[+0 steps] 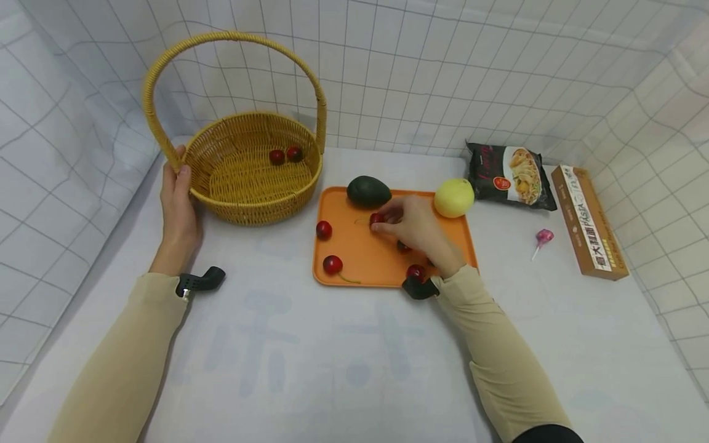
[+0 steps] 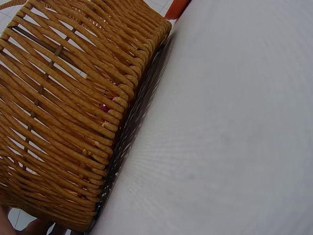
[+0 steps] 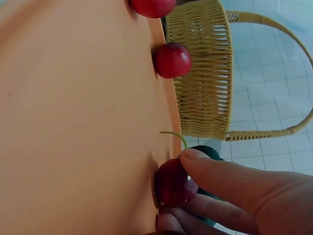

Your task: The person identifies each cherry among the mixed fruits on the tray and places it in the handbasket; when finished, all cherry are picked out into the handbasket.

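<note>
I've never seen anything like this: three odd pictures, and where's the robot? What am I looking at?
There is no robot here, just a person working with two bare hands. The widest picture comes from a camera on the head, looking forward and down; the other two come from cameras on each wrist.

The left hand grips the side of a wicker basket, which has two cherries inside. The right hand pinches a cherry with a stem over an orange tray.

More cherries, a dark green fruit and a yellow fruit are on the tray. To its right lie a black pasta packet, a lollipop and a long brown box.
</note>
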Tool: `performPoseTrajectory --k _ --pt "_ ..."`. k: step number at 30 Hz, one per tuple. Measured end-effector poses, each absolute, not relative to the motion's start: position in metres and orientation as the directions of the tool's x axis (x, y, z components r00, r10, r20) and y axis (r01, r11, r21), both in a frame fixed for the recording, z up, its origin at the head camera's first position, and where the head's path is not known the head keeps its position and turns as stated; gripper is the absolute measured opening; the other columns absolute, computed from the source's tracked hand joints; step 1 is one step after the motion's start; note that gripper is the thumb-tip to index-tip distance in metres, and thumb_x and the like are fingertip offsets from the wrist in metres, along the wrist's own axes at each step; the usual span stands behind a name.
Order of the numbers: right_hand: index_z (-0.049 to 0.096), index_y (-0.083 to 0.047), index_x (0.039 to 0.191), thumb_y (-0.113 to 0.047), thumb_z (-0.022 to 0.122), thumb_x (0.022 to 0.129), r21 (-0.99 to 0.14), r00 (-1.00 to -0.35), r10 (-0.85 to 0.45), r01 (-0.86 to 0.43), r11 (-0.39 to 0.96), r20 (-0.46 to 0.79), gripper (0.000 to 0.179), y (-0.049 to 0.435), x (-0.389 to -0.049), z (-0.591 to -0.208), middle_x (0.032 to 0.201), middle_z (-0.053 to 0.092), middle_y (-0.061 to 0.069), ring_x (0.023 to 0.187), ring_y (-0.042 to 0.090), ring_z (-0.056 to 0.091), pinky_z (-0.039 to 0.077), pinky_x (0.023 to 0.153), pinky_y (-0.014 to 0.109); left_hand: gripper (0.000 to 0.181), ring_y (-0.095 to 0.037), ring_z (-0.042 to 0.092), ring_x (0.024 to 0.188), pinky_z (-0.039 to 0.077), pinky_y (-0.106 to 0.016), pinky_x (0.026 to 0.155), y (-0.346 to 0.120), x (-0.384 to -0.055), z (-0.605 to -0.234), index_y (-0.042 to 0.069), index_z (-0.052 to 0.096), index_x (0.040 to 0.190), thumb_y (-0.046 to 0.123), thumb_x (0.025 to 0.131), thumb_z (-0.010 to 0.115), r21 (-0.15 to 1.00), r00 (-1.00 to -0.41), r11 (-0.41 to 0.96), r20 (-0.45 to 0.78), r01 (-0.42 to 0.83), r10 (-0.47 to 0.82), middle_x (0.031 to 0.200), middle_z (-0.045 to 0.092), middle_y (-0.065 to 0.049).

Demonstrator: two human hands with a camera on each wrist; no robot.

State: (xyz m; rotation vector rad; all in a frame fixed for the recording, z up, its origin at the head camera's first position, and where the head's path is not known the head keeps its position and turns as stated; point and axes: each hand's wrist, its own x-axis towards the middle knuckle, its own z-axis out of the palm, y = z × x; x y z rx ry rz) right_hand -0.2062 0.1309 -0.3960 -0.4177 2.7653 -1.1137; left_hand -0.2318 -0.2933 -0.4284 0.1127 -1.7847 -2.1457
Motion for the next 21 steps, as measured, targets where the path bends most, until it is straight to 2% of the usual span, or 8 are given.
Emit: performPoseTrajectory --k 4,12,21 --pt "0.078 -0.008 0.112 -0.025 0.086 0.090 -0.672 -0.943 -0.334 -0.242 0.699 -0.007 0.029 0.124 -0.203 -0.395 0.100 0.077 0.007 0.090 0.023 0.069 0.056 0.078 0.035 0.048 -0.016 0.037 0.147 0.024 -0.023 0.120 -0.293 -0.232 -0.429 0.033 0.044 0.158 0.037 0.111 0.049 0.967 -0.936 -0.141 0.161 0.213 -0.312 0.159 0.045 0.002" --pt "0.079 -0.007 0.111 -0.022 0.086 0.090 -0.632 -0.917 -0.398 -0.324 0.704 0.026 0.026 0.114 -0.201 -0.393 0.099 0.078 0.006 0.091 0.022 0.070 0.057 0.084 0.036 0.048 -0.017 0.036 0.150 0.022 -0.023 0.121 -0.293 -0.232 -0.426 0.035 0.043 0.159 0.038 0.111 0.048 0.970 -0.939 -0.134 0.155 0.203 -0.306 0.160 0.043 0.002" --pt "0.078 -0.006 0.109 -0.020 0.085 0.090 -0.629 -0.910 -0.408 -0.356 0.692 0.066 0.024 0.113 -0.199 -0.393 0.097 0.076 0.006 0.089 0.022 0.069 0.057 0.080 0.035 0.049 -0.016 0.033 0.152 0.020 -0.022 0.123 -0.292 -0.228 -0.425 0.034 0.040 0.160 0.037 0.112 0.046 0.975 -0.940 -0.116 0.145 0.189 -0.310 0.163 0.041 0.002"
